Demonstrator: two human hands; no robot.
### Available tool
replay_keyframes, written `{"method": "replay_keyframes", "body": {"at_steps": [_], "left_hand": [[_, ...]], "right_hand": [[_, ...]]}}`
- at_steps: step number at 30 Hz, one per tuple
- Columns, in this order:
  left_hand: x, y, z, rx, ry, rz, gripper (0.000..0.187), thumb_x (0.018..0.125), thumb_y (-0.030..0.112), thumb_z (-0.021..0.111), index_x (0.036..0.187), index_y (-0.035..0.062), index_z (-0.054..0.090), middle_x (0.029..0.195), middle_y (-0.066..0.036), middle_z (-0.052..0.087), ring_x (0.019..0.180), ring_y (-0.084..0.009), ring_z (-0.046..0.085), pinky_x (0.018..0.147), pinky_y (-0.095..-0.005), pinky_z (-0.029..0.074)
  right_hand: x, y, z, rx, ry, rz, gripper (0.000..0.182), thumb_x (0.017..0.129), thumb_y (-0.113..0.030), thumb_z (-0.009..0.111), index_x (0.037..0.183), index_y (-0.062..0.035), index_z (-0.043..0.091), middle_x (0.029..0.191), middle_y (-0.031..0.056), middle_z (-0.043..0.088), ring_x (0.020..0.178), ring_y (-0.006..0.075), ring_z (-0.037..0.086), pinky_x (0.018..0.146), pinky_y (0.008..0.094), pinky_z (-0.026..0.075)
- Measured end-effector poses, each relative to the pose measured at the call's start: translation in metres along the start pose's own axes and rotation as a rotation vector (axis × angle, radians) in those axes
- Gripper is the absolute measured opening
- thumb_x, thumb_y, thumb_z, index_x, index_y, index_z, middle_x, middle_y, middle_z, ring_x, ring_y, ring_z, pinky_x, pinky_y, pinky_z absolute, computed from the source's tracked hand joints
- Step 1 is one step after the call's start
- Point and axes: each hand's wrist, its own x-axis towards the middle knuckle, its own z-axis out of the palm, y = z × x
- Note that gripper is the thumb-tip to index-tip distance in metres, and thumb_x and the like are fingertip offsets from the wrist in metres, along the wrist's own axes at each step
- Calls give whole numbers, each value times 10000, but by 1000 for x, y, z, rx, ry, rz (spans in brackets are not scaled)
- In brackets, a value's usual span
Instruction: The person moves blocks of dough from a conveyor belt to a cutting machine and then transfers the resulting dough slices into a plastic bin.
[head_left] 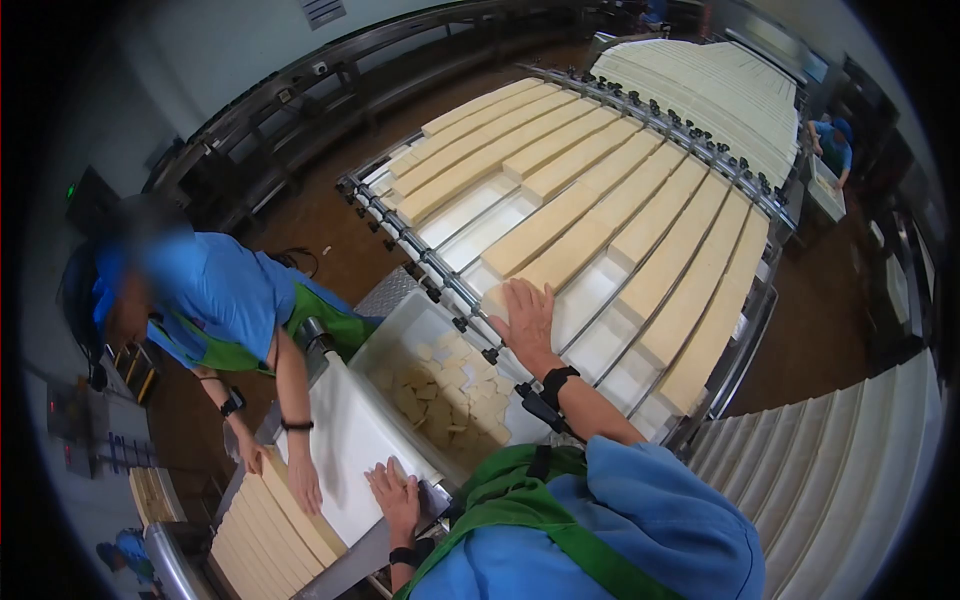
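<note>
My right hand [525, 318] lies with fingers spread over the near end of a long pale-yellow bar [575, 245]. The bar rests on a white-topped rack between metal rods, beside several similar bars. My left hand [396, 494] rests with fingers apart near the edge of a smooth white surface [345, 425], and I see nothing held in it. Between my hands stands a white bin [385, 340] holding flat pale-yellow scraps [455, 400].
A co-worker [220, 300] in blue with a green apron leans from the left, hands at a stack of bars [265, 535]. A metal rail [440, 270] with black knobs edges the rack. Pale ribbed sheets [830, 470] stand at right. Another person [832, 145] works far right.
</note>
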Motion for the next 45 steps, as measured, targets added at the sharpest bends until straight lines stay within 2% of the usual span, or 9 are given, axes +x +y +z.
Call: {"method": "replay_keyframes", "body": {"at_steps": [15,24,29,33,34,39,42,43,45], "left_hand": [[-2,1,3,-18,65,4,666,994,394,605,1563,112,407,1583,-267,335,1522,-536,165,1259,-590,163],[-4,5,0,12,98,22,654,989,393,622,1547,108,435,1562,-256,371,1519,-527,191,1252,-577,190],[-5,7,-3,-38,107,13,660,988,388,630,1543,90,437,1567,-259,369,1524,-526,183,1246,-577,206],[-8,16,-18,-201,125,-6,655,985,354,641,1540,74,438,1573,-263,360,1533,-524,170,1242,-567,226],[-10,15,-18,-243,166,-37,634,981,318,647,1524,55,449,1566,-260,371,1540,-499,186,1243,-556,228],[-31,-6,-30,-344,394,-199,552,986,247,631,1469,22,487,1543,-250,404,1534,-451,245,1235,-549,242],[-53,-33,-39,-237,708,-547,528,980,228,636,1445,19,498,1459,-239,434,1393,-417,386,1165,-547,283],[-60,-45,-39,-218,762,-627,528,980,228,636,1445,19,498,1459,-239,434,1393,-417,386,1165,-547,283],[-72,-77,-34,-161,902,-995,590,956,239,669,1460,9,467,1426,-259,414,1353,-422,381,1145,-543,287]], "right_hand": [[-1,-2,7,-97,-34,13,605,812,-279,818,1330,-63,593,1358,107,553,1364,299,459,1207,633,219],[10,-4,4,-201,-109,-98,721,828,-216,801,1489,-221,512,1379,89,533,1369,300,447,1186,661,219],[17,10,15,-214,-261,-133,673,862,-199,737,1493,-266,511,1401,101,526,1418,310,419,1186,710,181],[19,19,20,-243,-348,-138,633,953,-320,638,1554,-262,448,1519,136,468,1489,343,343,1187,726,149],[16,21,21,-256,-392,-145,626,995,-358,577,1587,-246,407,1572,158,421,1522,355,291,1186,732,134],[15,20,26,-393,-403,-115,604,1012,-311,536,1595,-226,402,1614,174,354,1538,370,255,1185,730,137],[9,-10,28,-327,-231,-151,630,978,-223,594,1577,-140,418,1604,201,352,1515,399,282,1197,679,175],[9,-28,32,-260,-147,-194,647,973,-207,605,1580,-108,403,1590,218,368,1494,425,310,1199,651,198],[6,-89,43,-71,-195,-375,613,955,-164,615,1537,-73,446,1548,226,416,1450,428,360,1191,627,233]]}}
